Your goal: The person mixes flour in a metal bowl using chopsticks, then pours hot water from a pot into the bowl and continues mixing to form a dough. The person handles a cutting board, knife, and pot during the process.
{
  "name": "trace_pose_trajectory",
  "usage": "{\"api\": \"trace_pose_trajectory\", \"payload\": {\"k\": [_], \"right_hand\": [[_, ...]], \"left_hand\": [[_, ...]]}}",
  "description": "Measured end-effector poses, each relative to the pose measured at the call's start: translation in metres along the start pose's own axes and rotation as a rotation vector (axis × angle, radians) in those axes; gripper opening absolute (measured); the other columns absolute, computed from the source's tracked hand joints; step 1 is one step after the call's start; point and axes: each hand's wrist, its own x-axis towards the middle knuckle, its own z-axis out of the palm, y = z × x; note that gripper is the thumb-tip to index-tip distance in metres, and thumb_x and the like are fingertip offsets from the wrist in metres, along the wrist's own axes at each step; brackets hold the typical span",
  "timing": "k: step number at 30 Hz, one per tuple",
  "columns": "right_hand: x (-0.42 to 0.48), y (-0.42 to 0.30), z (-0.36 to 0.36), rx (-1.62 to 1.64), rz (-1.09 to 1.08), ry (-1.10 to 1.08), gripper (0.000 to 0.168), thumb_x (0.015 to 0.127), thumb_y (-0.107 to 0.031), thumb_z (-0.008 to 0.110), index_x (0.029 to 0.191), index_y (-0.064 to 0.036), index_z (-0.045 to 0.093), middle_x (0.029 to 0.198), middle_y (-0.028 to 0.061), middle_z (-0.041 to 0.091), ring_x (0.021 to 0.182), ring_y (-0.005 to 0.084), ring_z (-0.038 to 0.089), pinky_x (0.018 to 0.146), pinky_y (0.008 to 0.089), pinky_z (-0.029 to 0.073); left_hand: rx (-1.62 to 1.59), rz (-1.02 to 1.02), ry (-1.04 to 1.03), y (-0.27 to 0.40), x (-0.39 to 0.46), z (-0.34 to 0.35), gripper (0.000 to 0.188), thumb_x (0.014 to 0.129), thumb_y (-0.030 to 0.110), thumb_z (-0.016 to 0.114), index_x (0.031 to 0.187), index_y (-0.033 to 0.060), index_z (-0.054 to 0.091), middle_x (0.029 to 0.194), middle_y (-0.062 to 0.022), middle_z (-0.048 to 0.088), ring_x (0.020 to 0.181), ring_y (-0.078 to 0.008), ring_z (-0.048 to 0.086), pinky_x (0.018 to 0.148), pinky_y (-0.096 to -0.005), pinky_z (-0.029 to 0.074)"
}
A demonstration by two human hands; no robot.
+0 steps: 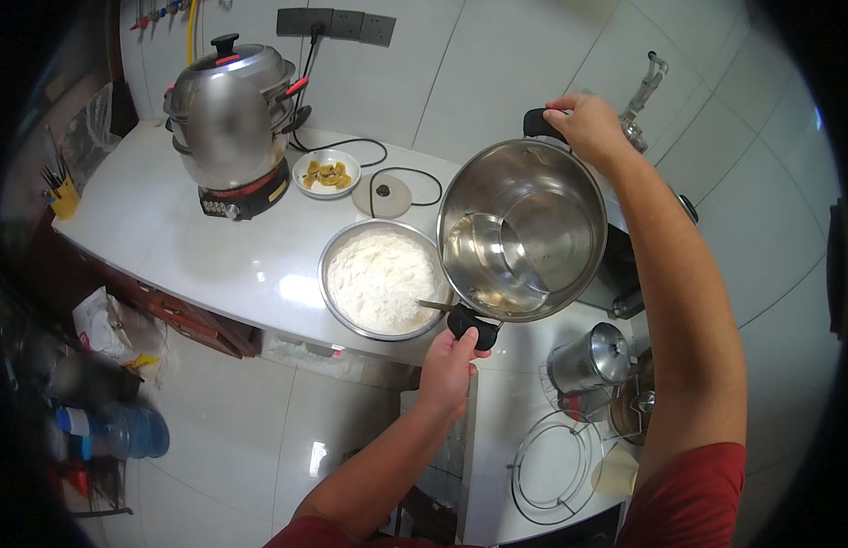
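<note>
A large stainless steel pot [561, 185] is tilted to the left, and clear liquid has gathered along its lower left side. My left hand [451, 370] grips the black handle at the near side. On the far side, my right hand [588, 127] holds the other black handle. Just left of the pot, a metal bowl [322, 291] stands on the counter, heaped with white flour [379, 277]. From the flour sticks a thin utensil [432, 305], its other end hidden behind the pot's handle. Whether liquid is passing over the rim cannot be made out.
A multi-tier steamer [242, 103] on an electric base, a plate [297, 179] of yellowish food pieces and a round lid [396, 198] stand along the wall. A black cable [437, 188] loops there. At right are a lidded metal canister [581, 359] and a wire rack [516, 472].
</note>
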Motion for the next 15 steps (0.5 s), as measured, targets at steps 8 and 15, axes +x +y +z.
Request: {"api": "trace_pose_trajectory", "payload": {"k": [8,15], "right_hand": [[-0.003,-0.005,0.006,0.021,-0.012,0.005,0.032,0.088,-0.028,0.067,0.109,-0.005,0.073,0.100,0.0173,0.073,0.095,0.0301,0.069,0.085,0.0376,0.052],[0.001,-0.009,0.008,-0.004,-0.038,0.028,0.031,0.086,-0.028,0.068,0.107,-0.006,0.073,0.099,0.0156,0.073,0.094,0.0310,0.069,0.085,0.0385,0.053]], "left_hand": [[-0.045,0.010,0.035,-0.002,0.002,0.000,0.018,0.100,0.025,0.056,0.107,0.0085,0.060,0.097,0.0009,0.067,0.082,-0.0063,0.060,0.063,-0.0228,0.040],[-0.055,0.000,0.008,-0.002,0.005,-0.002,0.021,0.101,0.026,0.055,0.112,0.0087,0.058,0.099,0.0008,0.066,0.083,-0.0092,0.060,0.063,-0.0238,0.039]]}}
